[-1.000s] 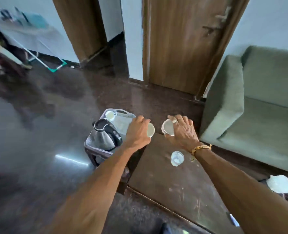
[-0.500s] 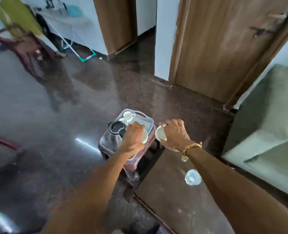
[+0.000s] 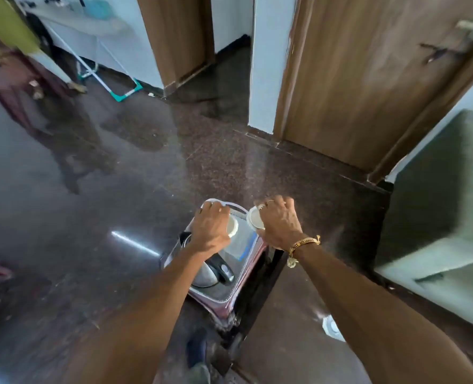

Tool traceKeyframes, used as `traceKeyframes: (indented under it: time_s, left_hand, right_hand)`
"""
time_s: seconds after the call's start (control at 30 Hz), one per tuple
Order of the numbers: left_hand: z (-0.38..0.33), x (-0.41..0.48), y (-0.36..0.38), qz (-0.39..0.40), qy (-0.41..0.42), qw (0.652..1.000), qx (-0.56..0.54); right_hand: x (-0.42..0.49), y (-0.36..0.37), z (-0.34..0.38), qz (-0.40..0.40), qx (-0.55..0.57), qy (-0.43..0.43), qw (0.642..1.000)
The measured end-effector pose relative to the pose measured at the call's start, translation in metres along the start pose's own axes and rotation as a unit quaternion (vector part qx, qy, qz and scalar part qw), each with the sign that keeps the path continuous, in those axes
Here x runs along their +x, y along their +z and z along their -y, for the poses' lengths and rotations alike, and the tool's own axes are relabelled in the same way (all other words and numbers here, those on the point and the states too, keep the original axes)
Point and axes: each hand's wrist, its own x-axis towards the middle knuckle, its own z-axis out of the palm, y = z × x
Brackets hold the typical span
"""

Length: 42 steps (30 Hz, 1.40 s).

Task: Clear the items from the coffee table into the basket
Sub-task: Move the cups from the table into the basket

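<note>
My left hand (image 3: 211, 227) grips a white cup (image 3: 232, 226) over the far end of the grey basket (image 3: 253, 252). My right hand (image 3: 278, 224) grips a second white cup (image 3: 253, 220) just above the basket's right rim. Both cups lie tilted with their mouths facing each other. A steel kettle (image 3: 206, 274) with a black handle lies in the basket's near half, partly under my left forearm. The dark coffee table (image 3: 293, 353) runs under my right arm. A small clear glass (image 3: 332, 328) stands on it, half hidden by that arm.
The basket sits on a low stool beside the table's far left end. A green sofa (image 3: 446, 217) stands to the right, a wooden door (image 3: 368, 79) ahead, and a dark glossy floor (image 3: 91, 217) spreads to the left. A drying rack (image 3: 110, 79) stands far left.
Both hands carried their cups from the table's far end leftward to over the basket. The view swung left and down, so the basket sits closer below me.
</note>
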Motion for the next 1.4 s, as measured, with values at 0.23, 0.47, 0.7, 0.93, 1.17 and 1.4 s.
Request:
traceKeyframes:
  time_s: [0.23, 0.47, 0.7, 0.93, 1.17, 1.4]
  left_hand:
    - [0.044, 0.080, 0.053, 0.081, 0.058, 0.995, 0.008]
    - [0.077, 0.136, 0.114, 0.126, 0.125, 0.984, 0.025]
    - [0.086, 0.153, 0.155, 0.159, 0.150, 0.976, 0.003]
    - [0.077, 0.165, 0.176, 0.179, 0.199, 0.963, -0.034]
    - [0.083, 0.155, 0.185, 0.195, 0.190, 0.962, -0.031]
    - [0.080, 0.162, 0.199, 0.232, 0.191, 0.954, -0.015]
  right_hand:
    - [0.090, 0.057, 0.019, 0.070, -0.008, 0.035, 0.997]
    - [0.147, 0.126, 0.028, 0.111, -0.016, 0.055, 0.992]
    - [0.173, 0.179, 0.040, 0.156, -0.026, 0.028, 0.987]
    - [0.191, 0.203, 0.042, 0.163, -0.008, 0.022, 0.986]
    - [0.192, 0.197, 0.038, 0.150, -0.037, -0.069, 0.986]
    - [0.198, 0.212, 0.040, 0.171, -0.052, -0.124, 0.976]
